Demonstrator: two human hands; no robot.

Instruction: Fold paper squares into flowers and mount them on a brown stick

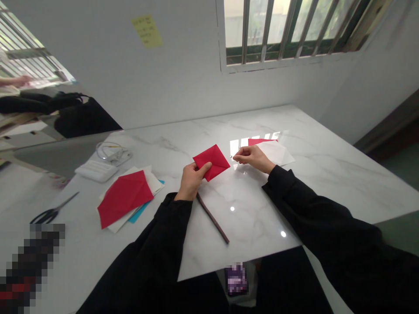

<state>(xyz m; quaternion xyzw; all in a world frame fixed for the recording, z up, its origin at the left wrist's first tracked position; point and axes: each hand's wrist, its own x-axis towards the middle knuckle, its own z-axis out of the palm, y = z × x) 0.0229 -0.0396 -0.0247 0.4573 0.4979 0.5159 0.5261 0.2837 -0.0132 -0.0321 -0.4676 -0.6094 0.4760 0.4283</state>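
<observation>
My left hand [192, 178] pinches the lower corner of a folded red paper [212, 161] and holds it tilted just above the white marble table [314, 174]. A short way to the right of the paper, my right hand [252, 157] rests on the table with its fingers curled together, the fingertips pointing at the paper's right corner. I cannot make out anything in it. Both arms wear black sleeves.
A stack of red, white and blue sheets [126, 198] lies at the left, scissors [52, 213] beyond it. A thin brown stick [212, 218] lies by my left wrist. A white sheet over red paper [273, 150] lies behind my right hand. A white box [97, 170] and cable sit far left.
</observation>
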